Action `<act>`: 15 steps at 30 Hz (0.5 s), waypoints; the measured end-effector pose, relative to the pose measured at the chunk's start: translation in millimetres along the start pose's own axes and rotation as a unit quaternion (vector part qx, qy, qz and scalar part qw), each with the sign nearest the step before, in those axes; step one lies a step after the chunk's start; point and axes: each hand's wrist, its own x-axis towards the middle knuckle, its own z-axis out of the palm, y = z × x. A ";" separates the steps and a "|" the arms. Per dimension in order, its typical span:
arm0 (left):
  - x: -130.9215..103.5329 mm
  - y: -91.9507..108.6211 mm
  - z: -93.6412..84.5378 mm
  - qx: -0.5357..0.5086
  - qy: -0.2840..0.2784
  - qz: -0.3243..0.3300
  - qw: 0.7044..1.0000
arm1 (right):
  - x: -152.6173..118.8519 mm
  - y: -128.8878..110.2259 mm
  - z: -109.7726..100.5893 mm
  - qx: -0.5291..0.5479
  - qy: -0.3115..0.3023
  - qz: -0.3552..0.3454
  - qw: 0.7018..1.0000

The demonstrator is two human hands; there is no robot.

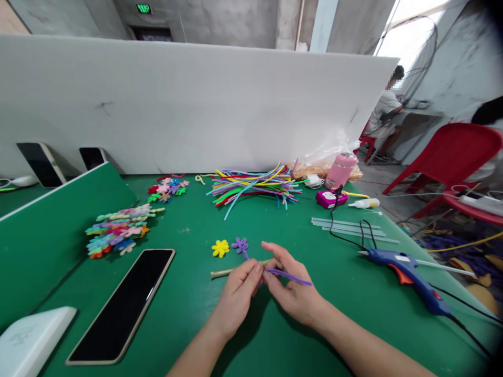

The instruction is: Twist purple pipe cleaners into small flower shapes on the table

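Fingers point(251, 278) of the left hand point(231, 301) clamp the purple pipe cleaner point(293, 277), a purple flower point(239, 244) just beyond them; whether the right hand point(298, 298) beside them also grips I cannot tell, but pinching firmly should prevent slipping.

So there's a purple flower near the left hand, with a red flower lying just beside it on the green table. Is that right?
Almost: that neighbour isn't red. The head view shows a yellow flower lying just beside the purple flower near the left hand, on the green table.
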 end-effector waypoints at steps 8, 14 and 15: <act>-7.6 9.1 1.3 0.263 0.021 0.164 0.951 | 7.5 -8.4 4.7 0.290 0.051 0.162 0.942; -5.6 -2.0 -3.2 0.385 0.012 0.267 0.883 | 11.8 -6.8 2.3 0.445 0.045 0.325 0.833; -5.4 -2.9 -3.2 0.390 0.010 0.271 0.880 | 12.3 -6.7 1.5 0.451 0.041 0.341 0.824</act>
